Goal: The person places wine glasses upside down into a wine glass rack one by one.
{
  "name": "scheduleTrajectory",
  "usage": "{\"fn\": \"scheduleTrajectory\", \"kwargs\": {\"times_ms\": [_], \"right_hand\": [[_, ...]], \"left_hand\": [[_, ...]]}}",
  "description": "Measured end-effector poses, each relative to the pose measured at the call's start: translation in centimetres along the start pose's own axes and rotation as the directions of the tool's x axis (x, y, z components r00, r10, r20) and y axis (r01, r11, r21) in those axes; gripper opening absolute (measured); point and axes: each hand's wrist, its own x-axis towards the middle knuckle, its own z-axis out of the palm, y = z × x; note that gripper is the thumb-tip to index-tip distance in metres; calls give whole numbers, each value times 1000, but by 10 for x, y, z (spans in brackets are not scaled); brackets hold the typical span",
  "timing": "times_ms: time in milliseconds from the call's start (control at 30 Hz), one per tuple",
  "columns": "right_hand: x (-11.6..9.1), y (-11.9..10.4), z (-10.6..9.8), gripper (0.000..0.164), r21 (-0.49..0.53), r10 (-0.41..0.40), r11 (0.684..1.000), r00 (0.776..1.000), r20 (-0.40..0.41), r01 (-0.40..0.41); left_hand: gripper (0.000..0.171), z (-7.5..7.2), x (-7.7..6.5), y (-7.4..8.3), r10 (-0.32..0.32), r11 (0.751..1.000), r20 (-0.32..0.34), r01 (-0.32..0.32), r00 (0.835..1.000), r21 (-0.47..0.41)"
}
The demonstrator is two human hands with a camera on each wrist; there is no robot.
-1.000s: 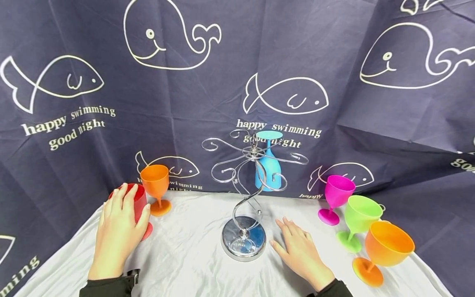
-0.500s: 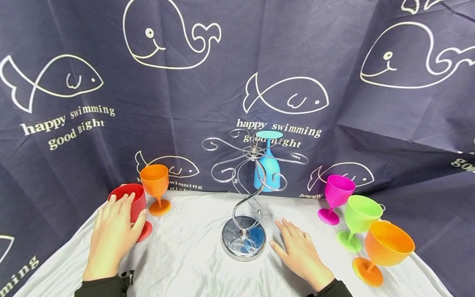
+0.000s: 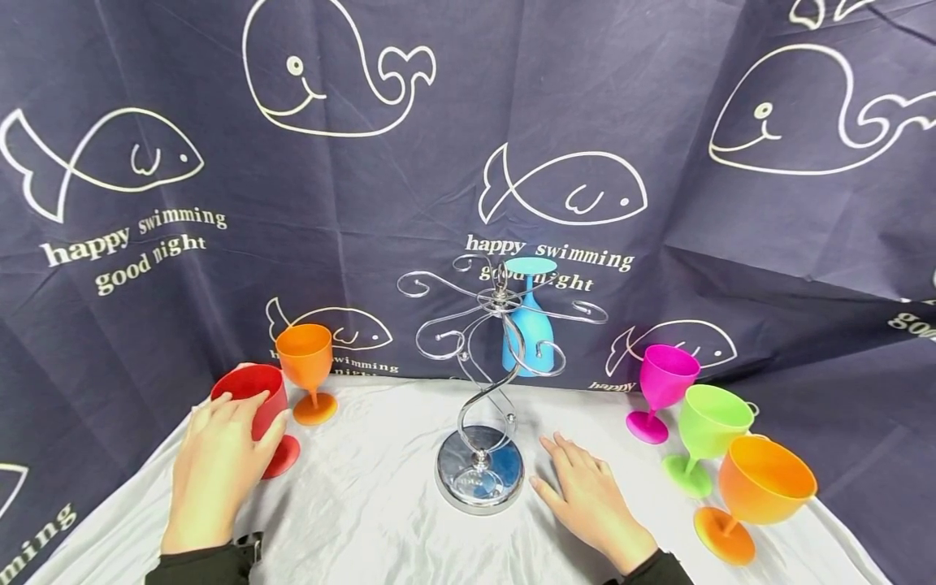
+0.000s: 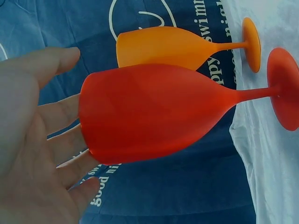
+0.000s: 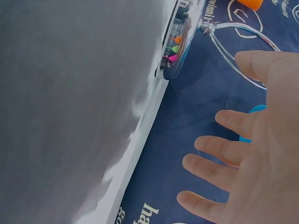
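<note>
At the left, a red goblet stands upright on the cloth. My left hand is right at its bowl, the fingertips overlapping the near rim in the head view. In the left wrist view the fingers reach behind the rim of the bowl, while the thumb stands apart from it. My right hand is spread with relaxed fingers beside the round base of a chrome goblet rack, holding nothing. One blue goblet hangs upside down from the rack's back arm.
An orange goblet stands just behind the red one. To the right, a magenta goblet, a green goblet and another orange goblet stand in a row. A white cloth covers the table before a dark printed curtain.
My left hand has drawn back towards me and lower, uncovering more of the red goblet's rim and foot. The right hand has barely moved.
</note>
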Motion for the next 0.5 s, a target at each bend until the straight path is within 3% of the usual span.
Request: {"fn": "scheduleTrajectory", "kwargs": {"times_ms": [67,233,500], "right_hand": [[0,0,0,61,1,-1,1000,1000,0,1],[1,1,2,61,-1,6,1000,1000,15,-6],[0,2,3,60,-6,-6,1000,1000,2,6]], "left_hand": [[39,-1,0,1,8,1000,-28,-8,1000,-2],[26,-4,0,-1,-12,1000,-24,12,1000,10],[26,-11,-2,-5,-38,999,16,38,999,27]]}}
